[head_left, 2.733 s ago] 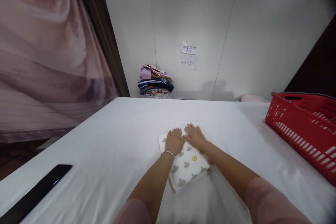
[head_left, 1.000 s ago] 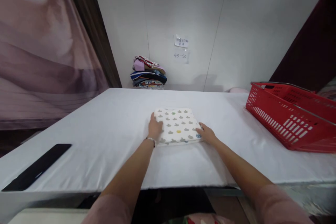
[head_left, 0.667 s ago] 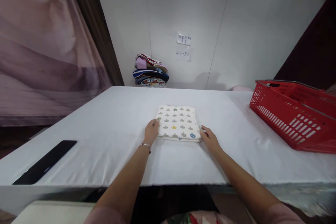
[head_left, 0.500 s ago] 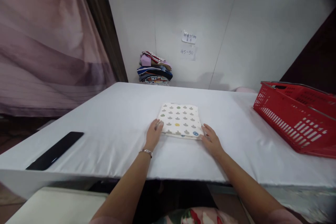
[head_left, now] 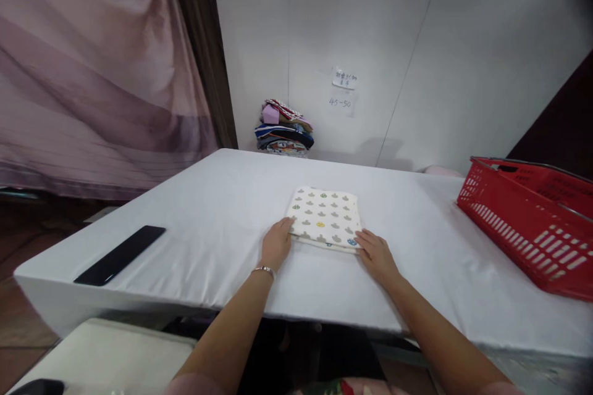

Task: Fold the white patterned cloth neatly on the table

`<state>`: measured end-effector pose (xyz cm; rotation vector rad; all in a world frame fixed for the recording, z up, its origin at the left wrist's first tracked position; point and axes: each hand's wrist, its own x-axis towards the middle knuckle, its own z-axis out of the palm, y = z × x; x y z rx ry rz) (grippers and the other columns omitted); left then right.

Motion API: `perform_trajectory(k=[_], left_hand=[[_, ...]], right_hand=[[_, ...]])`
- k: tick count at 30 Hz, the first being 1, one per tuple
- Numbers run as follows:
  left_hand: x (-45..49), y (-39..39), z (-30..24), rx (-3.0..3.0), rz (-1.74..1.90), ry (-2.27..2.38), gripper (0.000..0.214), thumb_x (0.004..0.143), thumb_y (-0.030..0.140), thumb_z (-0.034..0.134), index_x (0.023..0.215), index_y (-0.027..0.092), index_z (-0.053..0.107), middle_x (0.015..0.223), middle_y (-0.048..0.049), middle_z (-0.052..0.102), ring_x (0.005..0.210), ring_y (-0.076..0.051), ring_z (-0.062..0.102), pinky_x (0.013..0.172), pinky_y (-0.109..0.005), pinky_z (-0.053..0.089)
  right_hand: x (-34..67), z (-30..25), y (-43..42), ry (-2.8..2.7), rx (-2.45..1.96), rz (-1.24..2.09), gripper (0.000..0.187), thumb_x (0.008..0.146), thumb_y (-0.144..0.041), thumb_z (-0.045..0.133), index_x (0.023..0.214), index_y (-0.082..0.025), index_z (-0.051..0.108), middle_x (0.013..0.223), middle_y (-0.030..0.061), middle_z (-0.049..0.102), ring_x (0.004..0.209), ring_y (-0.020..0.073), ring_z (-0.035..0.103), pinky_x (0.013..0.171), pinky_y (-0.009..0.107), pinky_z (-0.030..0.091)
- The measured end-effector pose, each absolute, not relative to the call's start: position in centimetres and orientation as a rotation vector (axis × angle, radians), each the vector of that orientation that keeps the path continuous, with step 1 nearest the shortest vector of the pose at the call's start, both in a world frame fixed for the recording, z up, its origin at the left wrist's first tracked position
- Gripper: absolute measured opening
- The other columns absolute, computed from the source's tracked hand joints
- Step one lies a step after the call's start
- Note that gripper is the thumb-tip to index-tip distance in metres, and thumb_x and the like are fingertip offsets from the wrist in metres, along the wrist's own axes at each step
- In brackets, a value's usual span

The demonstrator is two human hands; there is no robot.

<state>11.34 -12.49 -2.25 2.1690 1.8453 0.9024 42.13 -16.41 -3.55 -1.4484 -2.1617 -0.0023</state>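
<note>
A folded white cloth (head_left: 327,213) lies flat on the white-covered table (head_left: 222,197). It is printed with grey shapes and a few green, yellow and blue ones. My left hand (head_left: 277,244) rests at its near left corner, fingers stretched out and touching the edge. At the near right corner, the outstretched fingers of my right hand (head_left: 377,257) touch the cloth. Both thumbs are hard to make out. A bracelet (head_left: 265,270) circles my left wrist.
A black phone-like slab (head_left: 121,255) lies on the left of the table. To the right stands a red basket (head_left: 523,222). A stack of folded fabrics (head_left: 285,129) sits at the back by the wall, near paper notes (head_left: 343,91). A pinkish curtain (head_left: 115,74) hangs left.
The view has shifted, so everything sits a little lower and further right. The cloth stays in place on the table. My fingers have shifted slightly at its near corners.
</note>
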Motion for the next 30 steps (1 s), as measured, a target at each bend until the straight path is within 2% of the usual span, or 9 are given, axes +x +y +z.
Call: perform_trajectory(k=[9,13,17,20,25,30], left_hand=[[10.7,-12.6,-2.7,2.057,0.98,1.859,0.053,0.073,0.006,0.039,0.119,0.024,0.058,0.129,-0.0003,0.054,0.115,-0.019,0.052,0.101,-0.037,0.041],[11.7,-12.5,-1.1,2.118,0.996,1.835,0.052,0.07,0.007,0.042,0.119,0.02,0.058,0.13,-0.0035,0.054,0.124,-0.021,0.043,0.106,-0.04,0.035],[13.6,-12.2,0.2,2.419,0.949,1.647,0.044,0.083,0.021,0.043,0.126,0.023,0.051,0.139,-0.0028,0.044,0.133,-0.022,0.03,0.111,-0.046,0.022],[14.4,-12.0,-0.7,2.562,0.848,1.58,0.04,0.089,0.032,0.04,0.126,0.023,0.051,0.139,-0.0048,0.044,0.133,-0.024,0.031,0.111,-0.049,0.02],[14.5,-11.7,-2.5,2.605,0.824,1.636,0.039,0.091,0.033,0.037,0.125,0.023,0.051,0.138,-0.0059,0.045,0.131,-0.024,0.034,0.11,-0.049,0.022],[14.4,-11.8,-2.4,2.617,0.825,1.652,0.039,0.09,0.033,0.037,0.126,0.023,0.05,0.138,-0.0048,0.045,0.13,-0.024,0.035,0.109,-0.049,0.023]], right_hand=[[42.3,-4.5,-16.2,-2.165,-1.414,-0.051,0.034,0.087,-0.026,0.042,0.116,-0.027,0.06,0.128,0.005,0.056,0.123,0.0256,0.045,0.096,0.047,0.038],[42.2,-5.0,-16.0,-2.148,-1.384,-0.069,0.035,0.087,-0.025,0.041,0.117,-0.026,0.059,0.128,0.0053,0.055,0.123,0.0257,0.045,0.097,0.048,0.039],[42.1,-5.2,-16.1,-2.13,-1.373,-0.058,0.035,0.087,-0.025,0.042,0.117,-0.027,0.059,0.128,0.0053,0.055,0.122,0.0262,0.046,0.098,0.049,0.039],[42.2,-4.8,-16.3,-2.14,-1.402,-0.027,0.034,0.085,-0.027,0.045,0.116,-0.029,0.06,0.127,0.0053,0.056,0.122,0.0278,0.047,0.1,0.053,0.037],[40.9,-1.8,-15.0,-2.135,-1.395,0.109,0.041,0.086,-0.038,0.044,0.126,-0.033,0.052,0.134,0.0015,0.049,0.131,0.0258,0.035,0.106,0.053,0.03],[35.2,1.4,-9.6,-2.256,-1.438,0.282,0.048,0.09,-0.042,0.037,0.132,-0.022,0.046,0.142,0.0065,0.039,0.134,0.0251,0.029,0.109,0.048,0.024]])
